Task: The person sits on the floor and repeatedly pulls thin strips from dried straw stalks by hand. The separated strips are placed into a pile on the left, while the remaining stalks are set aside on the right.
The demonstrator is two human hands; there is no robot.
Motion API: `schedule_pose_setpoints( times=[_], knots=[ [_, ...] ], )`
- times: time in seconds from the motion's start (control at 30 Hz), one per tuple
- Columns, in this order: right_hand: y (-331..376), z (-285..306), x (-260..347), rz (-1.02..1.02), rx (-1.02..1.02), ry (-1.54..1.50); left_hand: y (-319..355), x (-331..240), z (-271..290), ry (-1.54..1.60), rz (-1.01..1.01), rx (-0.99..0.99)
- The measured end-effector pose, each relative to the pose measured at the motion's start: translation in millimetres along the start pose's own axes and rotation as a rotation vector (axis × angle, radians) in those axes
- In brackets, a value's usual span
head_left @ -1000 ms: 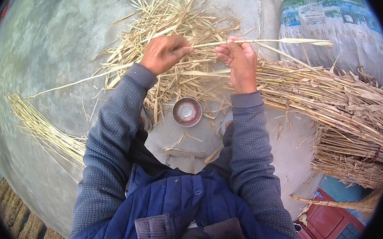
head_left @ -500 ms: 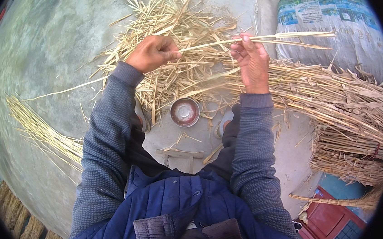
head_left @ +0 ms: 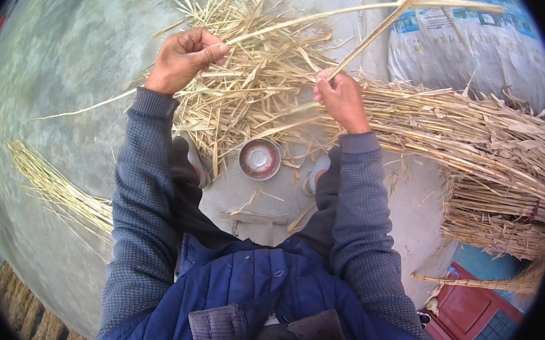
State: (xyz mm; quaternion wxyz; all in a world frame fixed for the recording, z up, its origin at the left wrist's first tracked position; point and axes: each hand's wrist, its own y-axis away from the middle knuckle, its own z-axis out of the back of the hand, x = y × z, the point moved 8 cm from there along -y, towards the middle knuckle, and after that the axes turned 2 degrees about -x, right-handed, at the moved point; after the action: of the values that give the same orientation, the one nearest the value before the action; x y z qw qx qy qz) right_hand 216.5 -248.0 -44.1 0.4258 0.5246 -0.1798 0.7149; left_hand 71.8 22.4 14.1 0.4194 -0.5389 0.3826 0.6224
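My left hand (head_left: 187, 60) pinches a long pale stalk (head_left: 311, 19) between thumb and fingers. The stalk runs up and right to the sack, and a thin end trails out left below the hand. Closer to the middle, my right hand (head_left: 342, 100) grips a dry leaf strip (head_left: 380, 32), which points up and right and crosses the stalk. Under both hands lies a heap of loose dry leaf husks (head_left: 246, 96). A round metal bowl (head_left: 244, 157) stands on the floor between my feet.
A thick bundle of unpeeled stalks (head_left: 445, 123) lies at the right, with more bundles (head_left: 485, 218) below it. Behind is a full white and blue sack (head_left: 476, 65). Cleaned pale stalks (head_left: 57, 183) lie at the left. A low wooden piece (head_left: 254, 219) sits between my legs.
My hands have moved apart. The left went up and left with the stalk; the right came down slightly, with the leaf strip now peeled away from the stalk and steeply slanted.
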Motion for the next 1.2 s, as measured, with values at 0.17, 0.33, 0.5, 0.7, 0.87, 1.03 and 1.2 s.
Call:
schedule_pose_setpoints(
  times=[0.17, 0.33, 0.5, 0.7, 0.87, 1.03, 1.2],
  knots=[
    [-4.8, -17.3, -36.4, -0.346, 0.098, -0.202, -0.9, 5.4, -2.8, -0.158, -0.027, 0.034],
    [-6.1, -40.0, -25.1, -0.433, 0.123, -0.702, -5.2, 21.7, 2.3, -0.22, -0.036, -0.03],
    [-8.2, -32.1, 19.8, -0.135, 0.054, -0.665, -2.4, 32.8, 0.5, -0.322, 0.031, 0.064],
    [-8.2, -17.1, 43.7, 0.045, -0.083, -0.729, 3.3, 33.0, -30.1, -0.258, 0.024, 0.166],
    [-2.7, -19.8, 44.1, 0.068, -0.068, -0.734, -1.9, 30.4, -51.6, -0.199, -0.028, 0.078],
    [-1.4, -13.9, 38.6, 0.029, -0.094, -0.708, -11.0, 32.7, -8.5, 0.264, -0.026, -0.251],
    [-2.1, -11.5, 34.5, 0.012, -0.128, -0.714, -3.5, 0.8, -0.8, -0.833, -0.301, -0.364]
  ],
)
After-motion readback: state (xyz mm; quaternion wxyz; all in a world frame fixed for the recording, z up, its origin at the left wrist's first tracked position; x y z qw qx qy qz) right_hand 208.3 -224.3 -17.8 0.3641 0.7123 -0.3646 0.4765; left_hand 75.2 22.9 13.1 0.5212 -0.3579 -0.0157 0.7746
